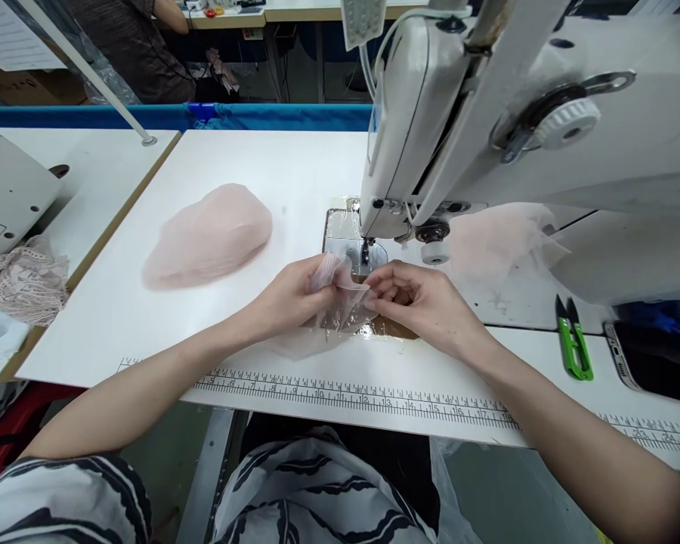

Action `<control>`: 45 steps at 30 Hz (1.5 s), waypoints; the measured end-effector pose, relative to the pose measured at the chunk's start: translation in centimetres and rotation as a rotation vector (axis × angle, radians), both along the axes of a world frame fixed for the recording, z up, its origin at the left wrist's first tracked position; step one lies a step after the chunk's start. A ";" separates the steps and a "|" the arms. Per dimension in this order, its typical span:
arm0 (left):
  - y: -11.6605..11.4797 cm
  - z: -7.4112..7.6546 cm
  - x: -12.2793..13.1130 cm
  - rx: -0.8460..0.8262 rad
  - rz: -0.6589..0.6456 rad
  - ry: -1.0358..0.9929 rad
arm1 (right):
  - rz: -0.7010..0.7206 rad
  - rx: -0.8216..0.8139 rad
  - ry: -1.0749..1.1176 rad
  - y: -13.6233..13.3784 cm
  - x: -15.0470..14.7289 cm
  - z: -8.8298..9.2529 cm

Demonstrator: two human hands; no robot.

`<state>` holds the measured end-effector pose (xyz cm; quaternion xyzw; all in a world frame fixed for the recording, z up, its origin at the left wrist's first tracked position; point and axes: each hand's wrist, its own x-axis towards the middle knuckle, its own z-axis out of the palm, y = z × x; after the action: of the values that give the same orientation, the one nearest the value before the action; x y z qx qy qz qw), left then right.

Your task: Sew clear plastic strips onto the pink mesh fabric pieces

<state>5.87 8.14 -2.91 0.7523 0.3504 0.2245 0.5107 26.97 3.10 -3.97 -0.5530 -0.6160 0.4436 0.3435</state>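
Observation:
My left hand and my right hand meet in front of the needle of a white sewing machine. Both pinch a small piece of sheer pale pink mesh fabric held just above the table. The left fingers curl round its left edge, and the right fingers grip its right edge. The needle and presser foot stand just behind the fabric, over the metal plate.
A stack of pink mesh pieces lies on the white table to the left. More pink mesh sits behind the machine. Green thread snips and a phone lie at right. Lace trim lies far left. Another person sits beyond.

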 end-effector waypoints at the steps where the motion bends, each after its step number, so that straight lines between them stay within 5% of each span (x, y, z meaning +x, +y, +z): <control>1: -0.1 -0.1 0.0 0.007 0.011 0.013 | -0.024 -0.023 0.041 -0.1 -0.1 0.0; 6: -0.4 -0.2 0.0 0.096 0.021 0.046 | -0.073 -0.119 0.275 -0.2 -0.6 0.0; 15: -0.5 -0.8 0.4 0.339 0.089 0.021 | -0.080 -0.089 0.284 -0.9 -1.1 0.1; 30: -0.5 -1.7 0.4 0.716 0.088 -0.137 | -0.047 0.472 0.013 -1.1 -1.5 -0.3; 45: -0.7 -1.3 0.6 0.777 0.080 -0.152 | 0.037 0.603 -0.136 -1.3 -1.2 -0.8</control>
<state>6.49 7.40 -4.22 0.8566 0.2294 0.4151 0.2033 25.78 1.76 -4.76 -0.4433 -0.7514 0.2091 0.4418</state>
